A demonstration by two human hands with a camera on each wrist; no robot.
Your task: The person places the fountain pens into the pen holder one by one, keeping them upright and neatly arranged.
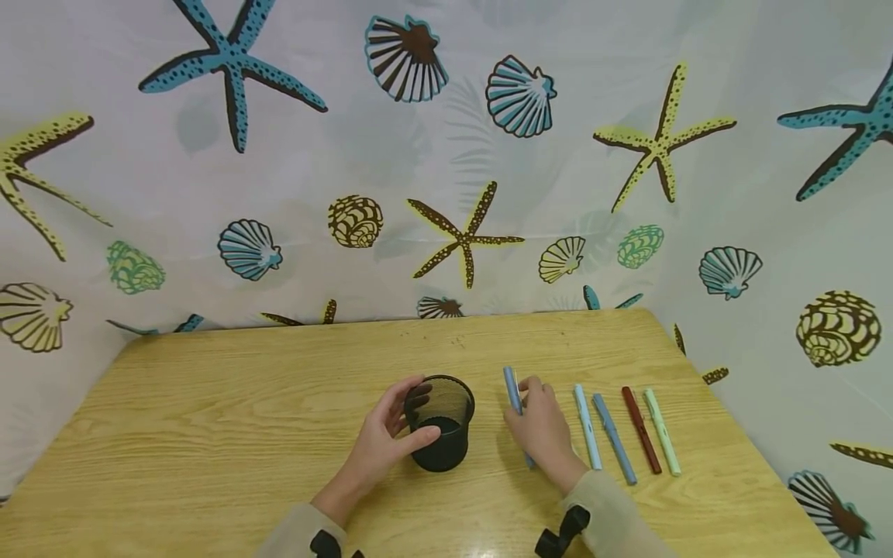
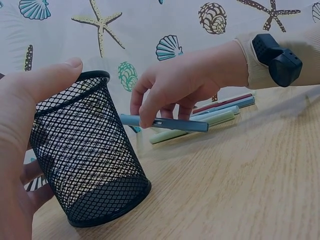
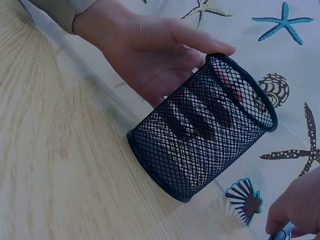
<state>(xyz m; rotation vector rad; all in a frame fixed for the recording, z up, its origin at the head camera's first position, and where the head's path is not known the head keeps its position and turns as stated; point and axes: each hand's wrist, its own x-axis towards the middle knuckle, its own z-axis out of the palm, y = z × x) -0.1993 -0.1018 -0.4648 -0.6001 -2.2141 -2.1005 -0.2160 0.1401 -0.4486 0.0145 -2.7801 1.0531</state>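
A black mesh pen cup (image 1: 441,456) stands on the wooden table, its open top facing up. My left hand (image 1: 380,440) holds it from the left side, thumb across the near side and fingers behind. No pens show inside the cup through its mesh (image 3: 200,135). Right of the cup, my right hand (image 1: 544,430) pinches a blue pen (image 1: 512,390) between thumb and fingers. In the left wrist view that blue pen (image 2: 175,124) appears just above the table; whether it touches the surface I cannot tell.
To the right of my right hand lie several pens side by side: a light blue pen (image 1: 588,426), a darker blue pen (image 1: 615,439), a dark red pen (image 1: 642,431) and a pale green pen (image 1: 663,432). A seashell-and-starfish printed cloth (image 1: 300,178) hangs behind the table (image 1: 230,418).
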